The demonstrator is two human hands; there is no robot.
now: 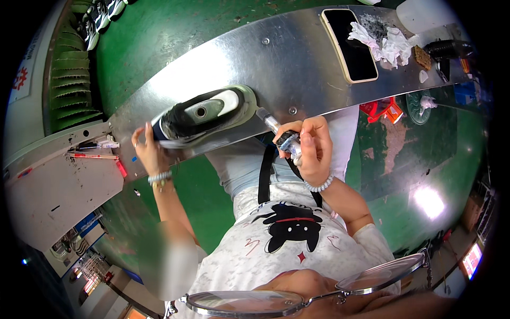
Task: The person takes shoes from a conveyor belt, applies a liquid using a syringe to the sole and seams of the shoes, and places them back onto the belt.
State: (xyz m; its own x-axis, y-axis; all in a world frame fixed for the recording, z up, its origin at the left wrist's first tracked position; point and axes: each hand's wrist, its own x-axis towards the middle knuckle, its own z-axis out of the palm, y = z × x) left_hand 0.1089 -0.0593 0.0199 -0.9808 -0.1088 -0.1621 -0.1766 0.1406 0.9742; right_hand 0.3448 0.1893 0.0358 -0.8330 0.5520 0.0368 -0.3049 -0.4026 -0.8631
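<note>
A dark sneaker with a pale sole and a grey-green and white inside (212, 110) stands on the shiny metal bench (297, 58), its toe to the left and its edges smeared by motion. My left hand (151, 154) is at the toe, its fingers bent round the front end; the thumb is partly hidden. My right hand (314, 151) grips a slim, clear-bodied tool with a pale tip (269, 119), together with something dark and whitish that the fingers partly cover. The tool's tip points at the heel and lies close beside it; I cannot tell whether they touch.
On the bench to the right lie a phone in a pale frame (350, 48), crumpled white tissue (394, 47) and a brown sponge-like block (422, 57). Red-capped pens (95, 155) rest on the side surface at left. A green slatted conveyor (71, 80) and several shoes (101, 16) are beyond.
</note>
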